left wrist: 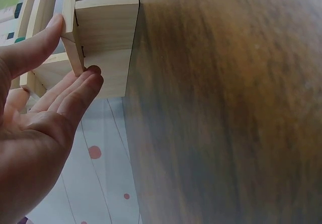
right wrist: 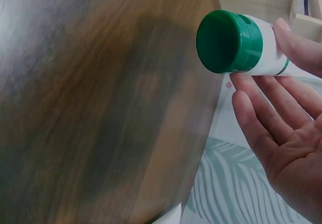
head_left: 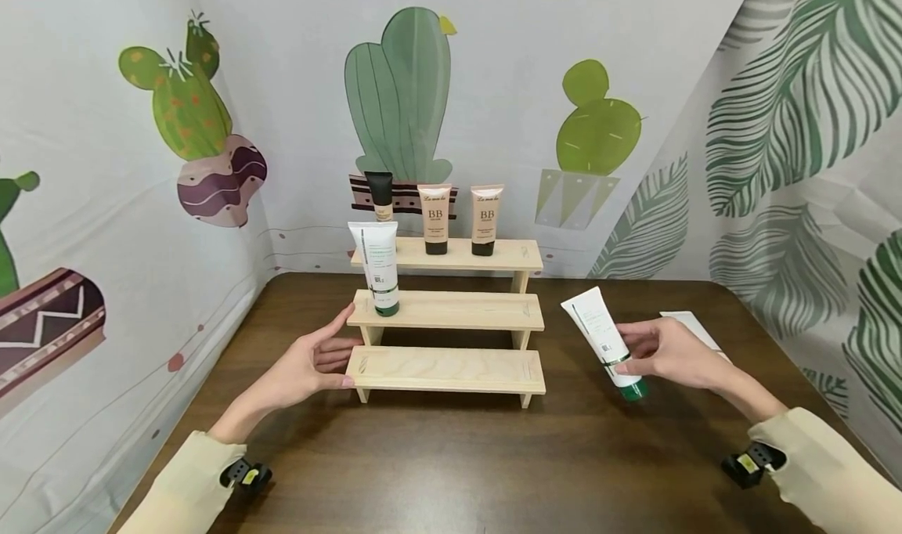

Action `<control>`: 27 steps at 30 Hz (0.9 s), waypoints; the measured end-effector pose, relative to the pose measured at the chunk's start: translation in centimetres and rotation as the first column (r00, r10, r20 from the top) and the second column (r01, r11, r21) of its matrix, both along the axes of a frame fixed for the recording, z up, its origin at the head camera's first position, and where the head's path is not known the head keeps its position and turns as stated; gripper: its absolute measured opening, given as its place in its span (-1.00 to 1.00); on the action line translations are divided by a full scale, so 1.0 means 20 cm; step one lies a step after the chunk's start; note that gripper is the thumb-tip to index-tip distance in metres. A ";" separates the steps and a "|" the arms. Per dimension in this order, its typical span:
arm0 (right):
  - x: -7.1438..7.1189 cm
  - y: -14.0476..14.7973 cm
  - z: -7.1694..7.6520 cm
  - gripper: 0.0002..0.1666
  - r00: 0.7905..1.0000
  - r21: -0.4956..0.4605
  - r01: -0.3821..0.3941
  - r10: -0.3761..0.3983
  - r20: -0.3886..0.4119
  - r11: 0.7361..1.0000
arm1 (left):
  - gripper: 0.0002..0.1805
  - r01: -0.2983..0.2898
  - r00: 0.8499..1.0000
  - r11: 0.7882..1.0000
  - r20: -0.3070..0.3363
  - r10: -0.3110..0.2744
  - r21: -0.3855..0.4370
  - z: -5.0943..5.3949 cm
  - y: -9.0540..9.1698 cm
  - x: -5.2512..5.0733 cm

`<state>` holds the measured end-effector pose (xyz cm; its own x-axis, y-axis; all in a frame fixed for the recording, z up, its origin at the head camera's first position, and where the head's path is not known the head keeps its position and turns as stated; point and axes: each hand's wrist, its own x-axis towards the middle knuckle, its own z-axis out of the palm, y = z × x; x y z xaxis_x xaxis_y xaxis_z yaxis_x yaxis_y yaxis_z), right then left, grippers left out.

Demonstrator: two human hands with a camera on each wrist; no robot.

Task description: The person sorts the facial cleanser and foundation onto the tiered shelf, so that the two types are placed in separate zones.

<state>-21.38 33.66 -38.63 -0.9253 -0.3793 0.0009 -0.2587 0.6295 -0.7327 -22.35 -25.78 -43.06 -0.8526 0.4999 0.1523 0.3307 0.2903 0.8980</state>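
A three-tier wooden stand [head_left: 445,371] is on the table. My left hand [head_left: 301,369] rests its thumb and fairly straight fingers against the stand's left end, as the left wrist view also shows. My right hand [head_left: 669,351] pinches a white squeeze tube [head_left: 596,324] between thumb and fingers, right of the stand. The tube tilts, its green cap [right wrist: 221,43] pointing down and above the table. A similar white tube [head_left: 381,261] stands cap down at the left of the middle tier. Two beige BB cream tubes [head_left: 436,213] and a black-topped tube [head_left: 379,185] stand on the top tier.
A flat white item [head_left: 694,332] lies on the brown table [head_left: 437,471] behind my right hand, partly hidden by it. Cloth [head_left: 507,72] printed with cacti and leaves hangs behind the table and along its sides.
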 end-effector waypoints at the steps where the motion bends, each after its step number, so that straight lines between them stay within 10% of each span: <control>1: 0.00 -0.01 0.01 -0.09 1.000 -0.004 0.006 -0.006 -0.013 1.000 | 0.28 -0.002 1.000 1.000 -0.001 0.002 0.000 0.00 0.00 0.00; 27: 0.02 -0.39 0.19 -0.23 0.978 -0.233 0.073 -0.116 -0.175 0.970 | 0.28 0.000 1.000 1.000 0.002 0.000 0.000 0.00 0.00 0.00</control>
